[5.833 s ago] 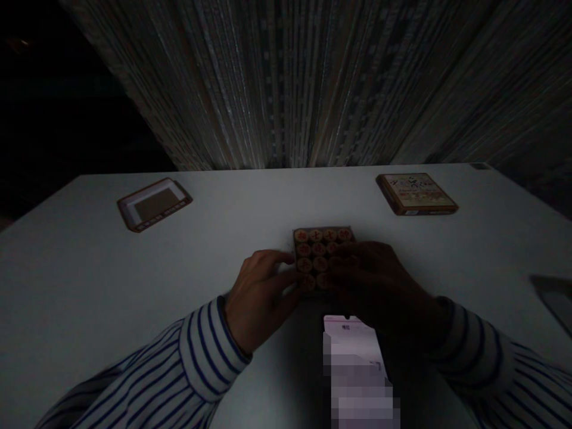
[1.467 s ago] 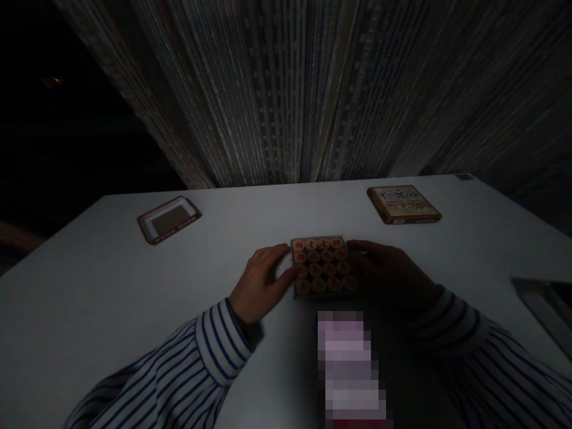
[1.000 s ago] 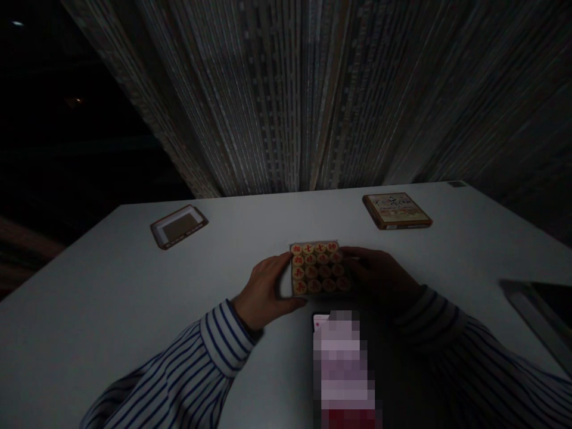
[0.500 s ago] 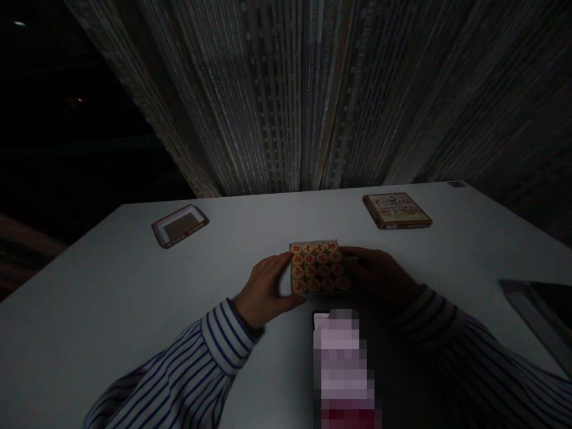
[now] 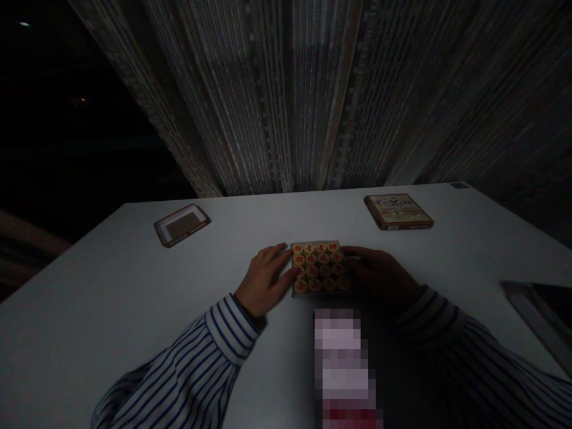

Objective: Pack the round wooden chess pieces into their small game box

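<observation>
In the middle of the white table (image 5: 134, 280), round Chinese chess pieces (image 5: 311, 270) with red characters lie in tight rows, packed in a shallow tray with a thin pale rim. At the tray's left edge is my left hand (image 5: 263, 283), fingers stretched out and apart, with the thumb tip over a piece in the left column. My right hand (image 5: 379, 274) is curled against the right side of the tray; its thumb and lower fingers are lost in shadow.
A flat box with printed Chinese lettering (image 5: 399, 211) lies at the back right. An open box lid (image 5: 182, 225) lies back left. Near me is a blurred, phone-like rectangle (image 5: 342, 363). A dark, flat object (image 5: 540, 316) sits at the right edge. String curtains (image 5: 304, 107) hang behind.
My left thumb has moved up from the tray's near left corner onto the left column of pieces, and the left fingers have spread. The right hand stays at the tray's right side.
</observation>
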